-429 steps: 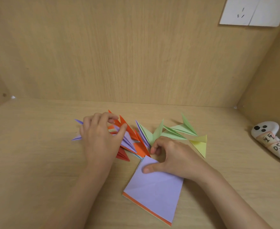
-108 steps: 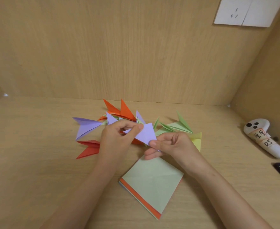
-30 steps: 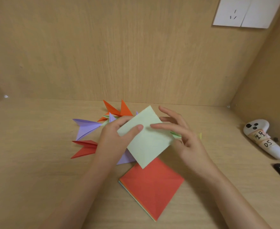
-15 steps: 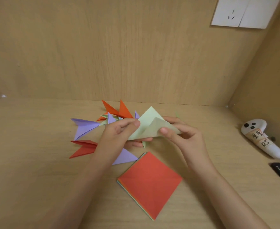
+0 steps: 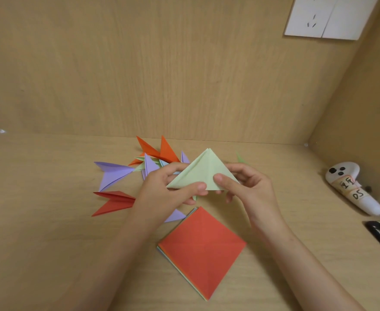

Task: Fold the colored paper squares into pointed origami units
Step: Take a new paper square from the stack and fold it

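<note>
I hold the pale green paper (image 5: 203, 173) at the centre of the frame, lifted above the surface (image 5: 49, 221). It is folded into a triangle with its apex pointing up the frame, 2 layers showing at the tip and a crease down its middle. My left hand (image 5: 162, 191) pinches its lower edge, thumb on top. My right hand (image 5: 249, 187) pinches the lower right corner. Below them lies the stack of squares (image 5: 201, 250), red on top, creased diagonally. At left lie a purple unit (image 5: 112, 173) and a red unit (image 5: 115, 202), both pointed.
</note>
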